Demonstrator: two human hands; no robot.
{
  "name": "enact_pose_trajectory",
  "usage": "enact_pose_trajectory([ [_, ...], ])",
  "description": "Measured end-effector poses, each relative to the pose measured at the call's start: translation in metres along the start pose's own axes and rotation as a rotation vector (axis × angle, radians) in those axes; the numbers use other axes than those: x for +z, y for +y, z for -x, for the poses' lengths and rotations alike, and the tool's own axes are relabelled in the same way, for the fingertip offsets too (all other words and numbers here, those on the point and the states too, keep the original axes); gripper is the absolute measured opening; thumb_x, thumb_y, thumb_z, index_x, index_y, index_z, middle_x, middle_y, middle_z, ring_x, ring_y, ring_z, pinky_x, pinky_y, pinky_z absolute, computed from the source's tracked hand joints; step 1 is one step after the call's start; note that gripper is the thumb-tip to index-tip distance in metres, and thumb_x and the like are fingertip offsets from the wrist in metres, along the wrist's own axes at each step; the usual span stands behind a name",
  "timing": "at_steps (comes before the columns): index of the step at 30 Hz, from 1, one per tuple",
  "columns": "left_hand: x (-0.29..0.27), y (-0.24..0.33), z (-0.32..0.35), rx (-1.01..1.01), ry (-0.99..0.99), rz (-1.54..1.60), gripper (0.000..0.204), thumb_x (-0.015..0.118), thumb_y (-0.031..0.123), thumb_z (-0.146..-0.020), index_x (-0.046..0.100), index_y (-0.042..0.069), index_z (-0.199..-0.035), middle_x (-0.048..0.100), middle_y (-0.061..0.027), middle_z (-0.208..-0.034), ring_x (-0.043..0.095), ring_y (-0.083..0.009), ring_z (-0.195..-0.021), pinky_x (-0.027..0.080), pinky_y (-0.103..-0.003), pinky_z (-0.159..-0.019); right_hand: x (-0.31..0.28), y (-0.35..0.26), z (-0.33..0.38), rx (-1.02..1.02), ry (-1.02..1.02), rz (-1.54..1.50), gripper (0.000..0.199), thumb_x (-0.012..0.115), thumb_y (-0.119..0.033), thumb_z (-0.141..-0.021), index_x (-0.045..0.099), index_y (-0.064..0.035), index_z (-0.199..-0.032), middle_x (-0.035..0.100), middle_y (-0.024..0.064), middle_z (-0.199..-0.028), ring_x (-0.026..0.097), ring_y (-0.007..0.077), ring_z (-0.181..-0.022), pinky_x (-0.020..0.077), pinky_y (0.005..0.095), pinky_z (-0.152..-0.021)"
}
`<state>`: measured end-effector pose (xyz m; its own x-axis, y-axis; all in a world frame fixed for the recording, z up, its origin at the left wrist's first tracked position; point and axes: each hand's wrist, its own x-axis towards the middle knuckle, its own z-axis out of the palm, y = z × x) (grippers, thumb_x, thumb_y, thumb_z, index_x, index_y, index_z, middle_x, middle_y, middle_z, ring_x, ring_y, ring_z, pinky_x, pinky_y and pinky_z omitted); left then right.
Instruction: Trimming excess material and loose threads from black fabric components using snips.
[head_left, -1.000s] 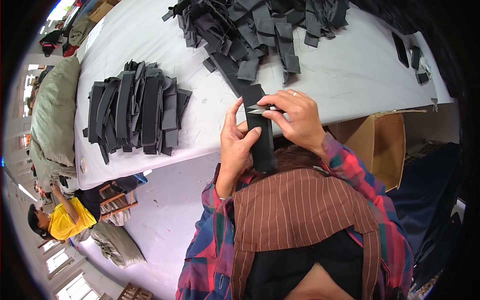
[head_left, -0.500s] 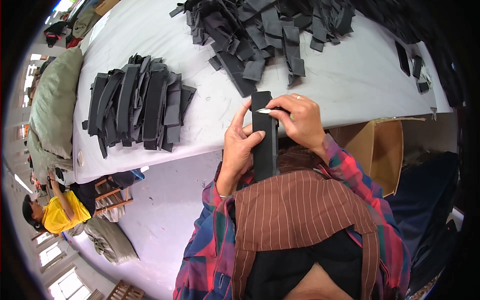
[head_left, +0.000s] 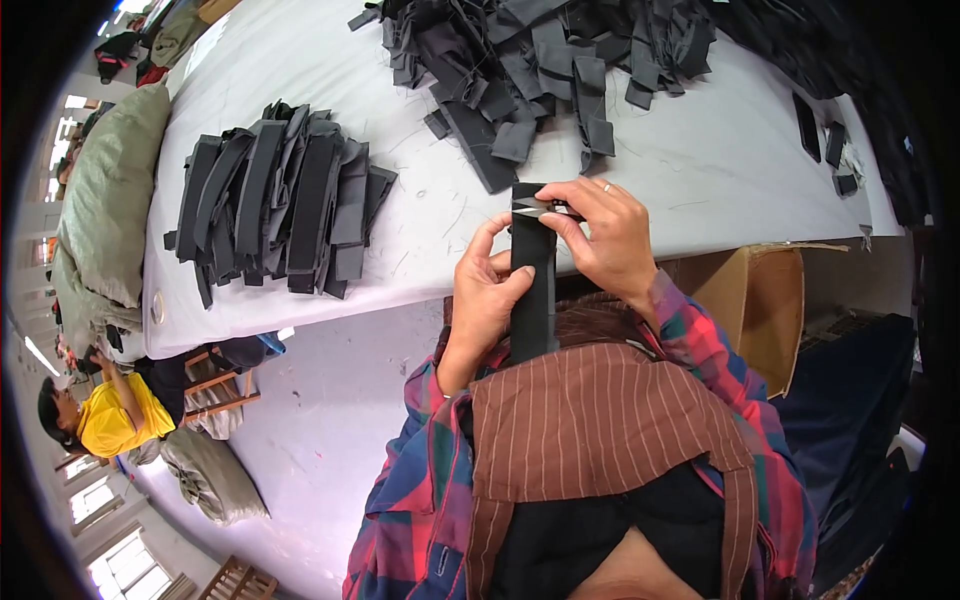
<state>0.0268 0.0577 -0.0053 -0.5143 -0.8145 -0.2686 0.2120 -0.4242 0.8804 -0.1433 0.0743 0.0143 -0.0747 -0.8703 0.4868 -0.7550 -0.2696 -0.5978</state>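
A long black fabric strip (head_left: 532, 310) runs upright in front of my apron at the table's near edge. Pinched at its left side, it is held by my left hand (head_left: 485, 300), thumb on top of the cloth. My right hand (head_left: 610, 235) is closed around small dark-handled thread snips (head_left: 530, 209). Their silver blades are parted and lie across the strip near its upper end, pointing left. Most of the snips' handle is hidden by my right fingers.
Layered dark strips (head_left: 270, 205) lie on the white table (head_left: 420, 240) at left, with a loose heap (head_left: 500, 70) at the far side. A cardboard box (head_left: 770, 310) stands under the edge at right. At far left are a stuffed sack (head_left: 115, 200) and a person in yellow (head_left: 120, 415).
The snips' blades have spread apart and sit slightly higher on the strip. Both hands and the strip have shifted a little to the right in view.
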Motion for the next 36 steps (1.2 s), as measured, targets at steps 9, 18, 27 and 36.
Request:
enact_pose_trajectory([
  [9, 0.002, -0.01, 0.005, 0.13, 0.074, -0.326, 0.064, 0.054, -0.01, -0.076, 0.043, 0.002, -0.138, 0.062, 0.0017, -0.076, 0.053, -0.0028, -0.069, 0.045, -0.019, -0.062, -0.004, 0.006, -0.001, -0.034, 0.042, 0.193, 0.013, 0.069, -0.015, -0.077, 0.065, -0.011, -0.089, 0.062, 0.0016, -0.076, 0.058, 0.0227, -0.068, 0.0433, 0.034, -0.062],
  [18, -0.003, -0.018, 0.005, 0.107, 0.081, -0.282, 0.063, 0.053, -0.011, -0.074, 0.047, 0.002, -0.136, 0.058, 0.0045, -0.074, 0.05, -0.0016, -0.066, 0.042, -0.017, -0.06, -0.01, 0.007, 0.002, -0.111, -0.003, 0.181, 0.013, 0.069, -0.017, -0.077, 0.064, -0.0117, -0.088, 0.062, -0.0001, -0.075, 0.057, 0.022, -0.066, 0.0417, 0.0335, -0.06],
  [27, -0.008, 0.002, 0.008, -0.089, -0.035, -0.071, 0.07, 0.045, -0.014, -0.072, 0.039, 0.001, -0.14, 0.067, -0.0162, -0.097, 0.068, -0.0183, -0.081, 0.057, -0.029, -0.07, -0.032, 0.012, -0.007, -0.06, -0.116, 0.055, 0.015, 0.071, -0.014, -0.075, 0.065, -0.0097, -0.088, 0.062, 0.0016, -0.075, 0.056, 0.0192, -0.067, 0.0396, 0.0312, -0.062],
  [36, -0.011, 0.02, 0.012, -0.22, -0.161, -0.068, 0.07, 0.047, -0.014, -0.072, 0.04, 0.001, -0.14, 0.068, -0.0127, -0.096, 0.066, -0.0144, -0.08, 0.054, -0.026, -0.071, -0.034, 0.019, -0.011, -0.171, -0.186, 0.086, 0.012, 0.07, -0.018, -0.076, 0.065, -0.0122, -0.085, 0.063, -0.001, -0.076, 0.055, 0.021, -0.066, 0.0411, 0.0321, -0.063],
])
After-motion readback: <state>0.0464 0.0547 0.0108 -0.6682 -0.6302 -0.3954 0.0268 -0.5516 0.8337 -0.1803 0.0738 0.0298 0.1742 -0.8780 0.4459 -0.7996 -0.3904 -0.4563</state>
